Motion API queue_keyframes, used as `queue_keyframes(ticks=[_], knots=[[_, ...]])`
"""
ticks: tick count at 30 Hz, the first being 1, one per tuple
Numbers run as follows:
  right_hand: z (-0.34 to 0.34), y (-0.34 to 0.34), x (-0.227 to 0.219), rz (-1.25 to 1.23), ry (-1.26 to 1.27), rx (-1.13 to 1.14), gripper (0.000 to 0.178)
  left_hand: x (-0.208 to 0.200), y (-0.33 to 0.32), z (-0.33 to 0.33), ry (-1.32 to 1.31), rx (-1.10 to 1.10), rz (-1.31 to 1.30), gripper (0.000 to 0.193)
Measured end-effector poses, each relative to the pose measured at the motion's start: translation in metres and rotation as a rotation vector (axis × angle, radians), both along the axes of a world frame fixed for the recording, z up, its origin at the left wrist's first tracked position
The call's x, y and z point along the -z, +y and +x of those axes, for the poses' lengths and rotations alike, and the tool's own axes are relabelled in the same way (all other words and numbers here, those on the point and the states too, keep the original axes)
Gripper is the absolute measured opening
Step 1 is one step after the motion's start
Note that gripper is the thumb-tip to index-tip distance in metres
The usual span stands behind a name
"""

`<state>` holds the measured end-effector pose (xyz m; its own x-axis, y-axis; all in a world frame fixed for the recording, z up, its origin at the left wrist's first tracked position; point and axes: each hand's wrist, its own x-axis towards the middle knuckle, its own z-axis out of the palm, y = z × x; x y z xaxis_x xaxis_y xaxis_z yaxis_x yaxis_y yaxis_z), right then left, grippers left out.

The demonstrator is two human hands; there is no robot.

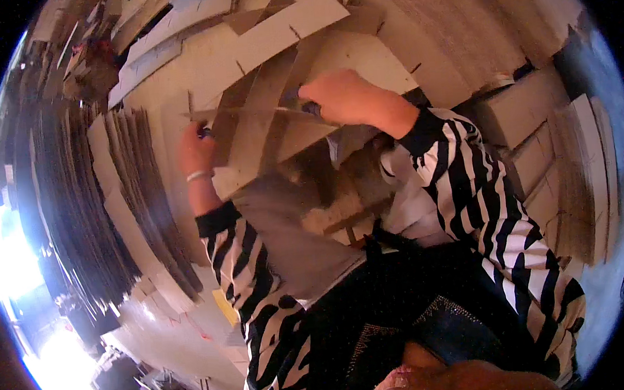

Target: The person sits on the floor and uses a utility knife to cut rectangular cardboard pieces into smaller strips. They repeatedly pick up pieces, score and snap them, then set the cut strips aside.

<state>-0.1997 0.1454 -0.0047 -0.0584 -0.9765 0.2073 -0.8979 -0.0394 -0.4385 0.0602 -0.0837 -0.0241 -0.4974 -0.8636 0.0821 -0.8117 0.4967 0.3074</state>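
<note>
My left hand (198, 155) is closed, its fingertips at the left end of a thin cardboard strip (269, 111). A small dark thing shows at those fingers, too unclear to name. At the strip's other end my right hand (346, 98) is closed too, its fingers curled, with another dark patch beneath them. The strip spans between the hands, seen nearly edge-on and a little blurred. Just beyond it lies a long pale slotted cardboard strip (268, 38) on other cardboard pieces. Brown material (285, 228) lies over my lap, below the hands.
Tall stacks of cardboard sheets (80, 207) stand on the left, with a second stack (132, 197) nearer me. Large brown sheets (431, 47) cover the far right. More cardboard (586, 173) leans at the right. Bright light enters from the left edge.
</note>
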Motion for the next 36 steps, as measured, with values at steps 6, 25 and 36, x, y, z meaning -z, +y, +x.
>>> queue_keyframes(ticks=[6, 25, 36], knots=[[-0.062, -0.013, -0.008, -0.4, -0.136, 0.328, 0.009, -0.031, 0.055, -0.119, -0.149, 0.293, -0.658, 0.051], [-0.083, -0.028, -0.015, -0.244, -0.393, 0.39, 0.031, -0.041, 0.048, -0.085, 0.185, 0.049, -0.615, 0.043], [-0.074, -0.052, 0.002, -0.091, 0.057, 0.388, 0.029, 0.004, 0.029, -0.089, -0.344, -0.103, -0.156, 0.045]])
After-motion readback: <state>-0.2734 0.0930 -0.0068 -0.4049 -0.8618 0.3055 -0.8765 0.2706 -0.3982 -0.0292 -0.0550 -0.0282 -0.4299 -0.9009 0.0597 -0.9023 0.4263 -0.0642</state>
